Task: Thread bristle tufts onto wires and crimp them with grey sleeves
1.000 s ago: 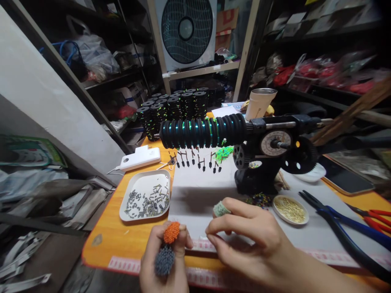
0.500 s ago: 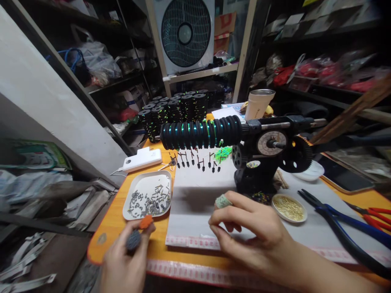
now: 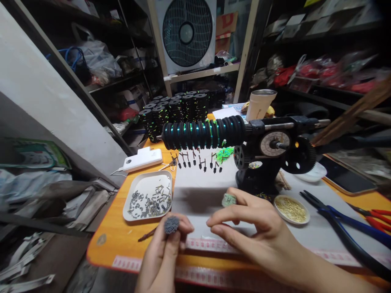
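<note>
My left hand (image 3: 165, 254) is at the table's front edge, fingers curled with thumb and fingertips together; anything between them is hidden. A dark grey knobbly piece (image 3: 171, 224) shows at its thumb and forefinger. Beside this hand a thin dark brown stick (image 3: 146, 235) pokes out; whether it is held I cannot tell. To the right, my right hand (image 3: 259, 230) hovers over the white sheet (image 3: 195, 219). Its thumb and fingertip are pinched close, with no clear object visible between them. A pale green wrap (image 3: 229, 200) covers one finger. The hands are apart.
A white tray (image 3: 128, 209) of small metal parts stands left. Behind is a black geared machine (image 3: 256, 175) bearing a ribbed black roll (image 3: 201, 133), with small dark pieces (image 3: 200, 162) below. Right are a dish of gold bits (image 3: 308, 219), blue-handled pliers (image 3: 345, 224) and red-handled pliers (image 3: 380, 219).
My left hand has moved right, away from the tray's front and closer to my right hand. Its orange finger piece is now hidden, and the brown stick shows. My right hand has barely shifted.
</note>
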`<state>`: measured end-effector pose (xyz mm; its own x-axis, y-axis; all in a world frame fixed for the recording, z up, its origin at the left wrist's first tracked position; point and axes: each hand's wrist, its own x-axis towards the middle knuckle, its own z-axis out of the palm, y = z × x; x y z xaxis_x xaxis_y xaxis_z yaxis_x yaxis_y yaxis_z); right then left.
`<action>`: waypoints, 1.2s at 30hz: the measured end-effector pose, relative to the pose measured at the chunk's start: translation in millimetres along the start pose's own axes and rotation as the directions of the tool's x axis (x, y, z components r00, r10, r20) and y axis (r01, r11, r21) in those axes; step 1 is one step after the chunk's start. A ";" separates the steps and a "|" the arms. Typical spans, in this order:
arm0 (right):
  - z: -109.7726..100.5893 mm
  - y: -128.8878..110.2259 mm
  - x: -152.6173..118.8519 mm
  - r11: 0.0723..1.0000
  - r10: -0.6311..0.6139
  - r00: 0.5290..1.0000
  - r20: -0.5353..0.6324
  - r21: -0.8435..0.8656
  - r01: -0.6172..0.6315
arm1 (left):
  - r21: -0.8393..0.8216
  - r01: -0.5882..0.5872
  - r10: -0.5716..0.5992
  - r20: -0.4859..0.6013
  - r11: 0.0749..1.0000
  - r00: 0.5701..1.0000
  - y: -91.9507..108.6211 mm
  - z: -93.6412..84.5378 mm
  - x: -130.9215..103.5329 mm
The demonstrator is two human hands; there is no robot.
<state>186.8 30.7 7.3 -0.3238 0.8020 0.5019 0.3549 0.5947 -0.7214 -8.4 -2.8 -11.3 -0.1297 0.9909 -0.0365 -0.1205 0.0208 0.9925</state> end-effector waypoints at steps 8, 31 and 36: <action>3.3 4.6 5.3 0.965 0.143 0.986 -0.084 0.231 -0.120 | -0.081 0.126 -0.115 0.136 0.989 0.984 -11.1 47.7 2.9; 0.4 2.7 4.2 0.995 -0.093 0.995 -0.041 0.034 0.095 | -0.400 0.023 -0.069 -0.101 0.916 0.992 -15.6 45.5 -3.7; 2.8 4.0 4.0 0.989 -0.144 0.989 -0.024 -0.011 0.144 | -0.342 -0.012 -0.019 -0.085 0.939 0.996 -19.1 39.3 -6.1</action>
<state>184.5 36.1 5.0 -0.3508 0.7088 0.6120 0.3136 0.7047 -0.6364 33.4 -3.9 -25.4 -0.2111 0.9753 -0.0651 -0.4487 -0.0375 0.8929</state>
